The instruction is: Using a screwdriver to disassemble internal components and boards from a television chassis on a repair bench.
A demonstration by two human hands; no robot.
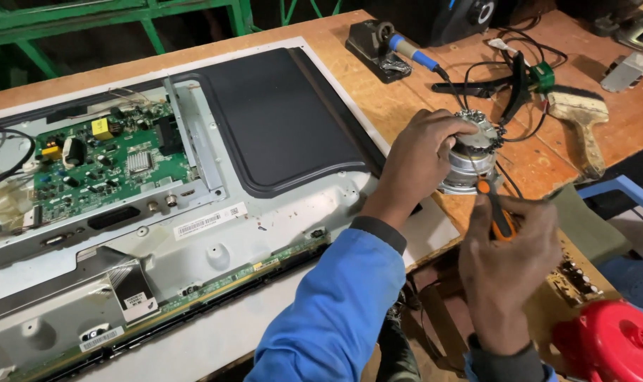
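Two hands are busy on one small part at the near edge of the bench. The left hand (424, 159) is curled down over the top of a round silver-grey metal motor with a ring of copper-coloured windings and solder points (473, 152), fingers closed around its upper rim and steadying it on the wooden workbench (378, 92). The right hand (509, 272) is wrapped shut around an orange-handled screwdriver (497, 212), whose tip I judge to be set against the lower side of the motor; the tip itself is hidden behind the housing.

As for progress, the motor looks whole: its stacked shiny shell is closed, and no loose screws or removed covers show beside it, so the work on it seems to be at an early or middle stage, with opening or fastening not finished. Thin black wires (512, 99) run from its top towards the back of the bench.

Further out, to the left, lies a large flat-screen panel, face down with its back cover off (279, 113), showing a green circuit board (102, 166). Behind the motor rest a blue-handled soldering iron on its stand (406, 51) and a wooden-handled brush (583, 120). A red plastic object (611, 339) sits at the lower right.
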